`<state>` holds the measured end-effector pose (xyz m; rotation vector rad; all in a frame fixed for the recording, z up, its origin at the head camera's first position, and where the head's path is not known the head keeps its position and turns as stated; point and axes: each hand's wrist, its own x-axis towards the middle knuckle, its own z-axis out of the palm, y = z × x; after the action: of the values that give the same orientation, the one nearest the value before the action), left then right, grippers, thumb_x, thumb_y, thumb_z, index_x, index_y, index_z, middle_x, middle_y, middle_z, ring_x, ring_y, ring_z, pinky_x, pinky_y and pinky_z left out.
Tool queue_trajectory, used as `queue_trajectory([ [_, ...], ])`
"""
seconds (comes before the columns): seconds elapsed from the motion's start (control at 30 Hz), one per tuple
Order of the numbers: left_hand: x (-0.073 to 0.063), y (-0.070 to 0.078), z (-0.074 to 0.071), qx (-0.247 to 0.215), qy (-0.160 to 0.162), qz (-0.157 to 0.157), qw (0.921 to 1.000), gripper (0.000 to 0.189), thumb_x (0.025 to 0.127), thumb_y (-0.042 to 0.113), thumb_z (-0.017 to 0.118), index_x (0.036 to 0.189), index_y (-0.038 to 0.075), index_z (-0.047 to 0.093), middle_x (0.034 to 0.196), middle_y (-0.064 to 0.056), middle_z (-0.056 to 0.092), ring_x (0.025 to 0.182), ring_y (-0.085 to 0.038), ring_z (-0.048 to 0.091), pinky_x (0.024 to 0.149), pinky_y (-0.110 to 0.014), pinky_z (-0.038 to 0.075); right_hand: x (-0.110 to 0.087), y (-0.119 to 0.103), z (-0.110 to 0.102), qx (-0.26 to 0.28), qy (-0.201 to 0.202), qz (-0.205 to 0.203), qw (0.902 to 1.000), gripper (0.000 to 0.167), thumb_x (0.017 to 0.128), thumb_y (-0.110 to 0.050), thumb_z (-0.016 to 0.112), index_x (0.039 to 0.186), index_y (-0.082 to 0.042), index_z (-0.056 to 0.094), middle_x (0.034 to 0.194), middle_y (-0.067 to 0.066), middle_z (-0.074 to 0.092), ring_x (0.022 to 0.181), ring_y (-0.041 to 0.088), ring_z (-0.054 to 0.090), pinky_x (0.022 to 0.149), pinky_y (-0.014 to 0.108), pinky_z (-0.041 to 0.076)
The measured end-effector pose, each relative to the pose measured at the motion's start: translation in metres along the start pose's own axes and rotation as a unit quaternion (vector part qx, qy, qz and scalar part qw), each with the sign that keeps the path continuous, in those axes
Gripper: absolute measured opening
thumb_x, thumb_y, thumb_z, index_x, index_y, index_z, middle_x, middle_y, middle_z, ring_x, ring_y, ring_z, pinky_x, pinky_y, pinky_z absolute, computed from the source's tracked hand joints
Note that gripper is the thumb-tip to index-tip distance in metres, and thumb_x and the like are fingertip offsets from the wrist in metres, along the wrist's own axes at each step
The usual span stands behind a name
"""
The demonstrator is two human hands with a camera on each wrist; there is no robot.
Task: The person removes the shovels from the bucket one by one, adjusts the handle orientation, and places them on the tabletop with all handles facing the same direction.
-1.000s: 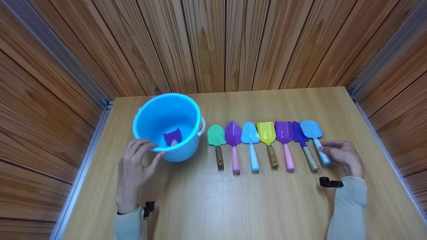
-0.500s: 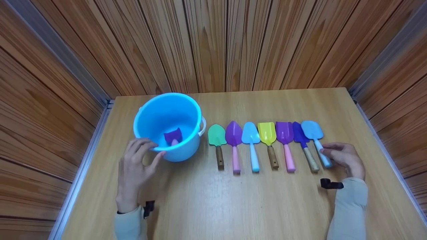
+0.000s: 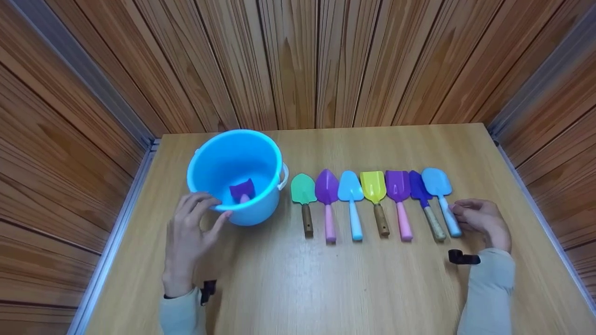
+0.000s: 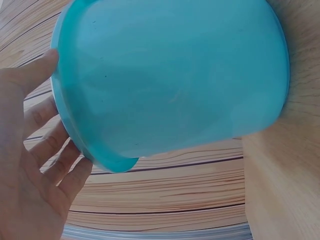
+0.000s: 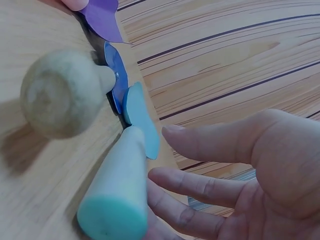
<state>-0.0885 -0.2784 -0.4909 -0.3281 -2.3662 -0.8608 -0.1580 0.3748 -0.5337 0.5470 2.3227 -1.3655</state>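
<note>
My left hand (image 3: 186, 237) pinches the near left rim of a light blue bucket (image 3: 263, 207), fingers over the edge and thumb outside. In the left wrist view the thumb and fingers straddle the lip of the tall bucket (image 4: 175, 75). Inside it lies a purple shovel (image 3: 242, 189) with a pink handle. My right hand (image 3: 484, 221) stays beside the handle of a light blue shovel (image 3: 436, 182), rightmost in a row. The right wrist view shows thumb and fingers spread, fingertips close alongside the light blue shovel's handle (image 5: 117, 185).
Left of that shovel lie a dark blue shovel (image 3: 418, 187), a purple shovel (image 3: 397, 186), a yellow shovel (image 3: 373, 187) and several others, ending at a green one (image 3: 303, 188) near the bucket. Wood-panelled walls (image 3: 298, 65) enclose the table (image 3: 316, 288) at the back and sides.
My right hand has let go of the light blue shovel's handle and eased slightly right. That handle lies a little more upright in the row. The left hand keeps its place on the rim.
</note>
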Motion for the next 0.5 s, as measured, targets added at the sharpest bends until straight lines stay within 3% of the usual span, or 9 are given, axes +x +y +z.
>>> queue_trajectory([
  [0.13,0.000,0.001,-0.001,-0.002,0.001,-0.001,1.0000,0.033,0.088,0.030,0.090,0.116,0.016,0.080,0.121,-0.002,0.074,0.121,-0.019,0.065,0.099,-0.053,0.062,-0.002,-0.006,0.003,-0.014,0.006,0.000,0.9999,0.074,0.110,-0.046,0.055,0.161,0.003,0.035,0.148,0.020,0.053,0.112,0.014,0.064,0.091,0.028,0.060],
  [0.27,-0.001,0.001,-0.001,-0.001,0.004,-0.002,1.0000,0.033,0.088,0.030,0.091,0.116,0.017,0.079,0.120,-0.002,0.074,0.119,-0.017,0.065,0.098,-0.051,0.063,-0.004,-0.015,0.010,-0.001,0.036,-0.015,0.9993,0.075,0.108,-0.050,0.057,0.161,0.000,0.039,0.145,0.016,0.054,0.121,0.023,0.059,0.090,0.027,0.056],
  [0.37,-0.001,-0.001,0.000,0.002,0.003,0.002,1.0000,0.034,0.087,0.030,0.091,0.115,0.015,0.079,0.120,-0.003,0.074,0.117,-0.017,0.066,0.097,-0.050,0.063,-0.004,-0.025,0.019,0.016,0.060,-0.046,0.9970,0.074,0.106,-0.051,0.061,0.159,-0.002,0.044,0.139,0.011,0.055,0.117,0.018,0.061,0.088,0.021,0.056],
  [0.5,0.000,-0.002,0.000,0.007,0.002,0.011,0.9999,0.035,0.087,0.029,0.091,0.115,0.012,0.079,0.120,-0.004,0.074,0.117,-0.020,0.067,0.096,-0.050,0.064,-0.001,-0.052,0.039,0.007,0.071,-0.112,0.9912,0.067,0.107,-0.045,0.063,0.155,-0.001,0.050,0.143,0.016,0.057,0.107,0.007,0.062,0.087,0.016,0.058],
])
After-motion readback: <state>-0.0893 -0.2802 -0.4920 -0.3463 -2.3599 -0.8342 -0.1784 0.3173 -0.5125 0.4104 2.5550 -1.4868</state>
